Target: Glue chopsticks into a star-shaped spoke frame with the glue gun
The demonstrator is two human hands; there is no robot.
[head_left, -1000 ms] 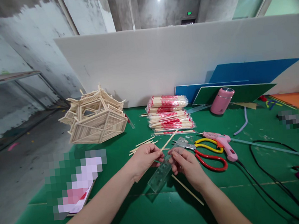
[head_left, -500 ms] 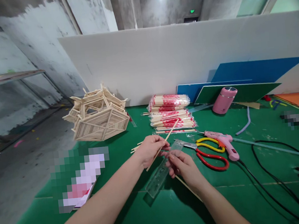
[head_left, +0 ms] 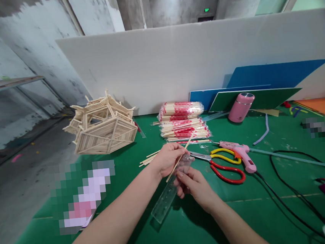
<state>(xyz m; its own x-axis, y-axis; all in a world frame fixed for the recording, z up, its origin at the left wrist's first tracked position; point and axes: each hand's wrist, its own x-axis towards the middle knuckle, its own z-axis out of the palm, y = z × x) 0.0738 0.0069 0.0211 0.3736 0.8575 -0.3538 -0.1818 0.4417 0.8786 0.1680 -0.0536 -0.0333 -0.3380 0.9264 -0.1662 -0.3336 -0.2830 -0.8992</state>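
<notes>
My left hand (head_left: 171, 157) is closed on a thin wooden chopstick (head_left: 190, 141), which slants from upper right to lower left across its fingers. Just below and to the right, my right hand (head_left: 194, 185) has thumb and fingers pinched together; what they hold, if anything, is hidden. A clear plastic strip (head_left: 164, 204) runs diagonally beneath both hands, partly covered by them. Beyond my left wrist lie several loose chopsticks (head_left: 146, 161). Scissors (head_left: 228, 172) with one yellow and one red handle lie right of my hands, blades pointing towards them.
A chopstick-built model (head_left: 106, 131) stands at the back left. Wrapped chopstick bundles (head_left: 184, 129) lie behind my hands. To the right are a pink glue gun (head_left: 242, 154) with a black cord (head_left: 282, 206) and a pink flask (head_left: 241, 107). A pale board (head_left: 145, 66) stands behind.
The chopstick that stuck out below my right hand no longer shows there. My right hand has shifted left and slightly down, closer to the left hand's chopstick. The view has moved slightly.
</notes>
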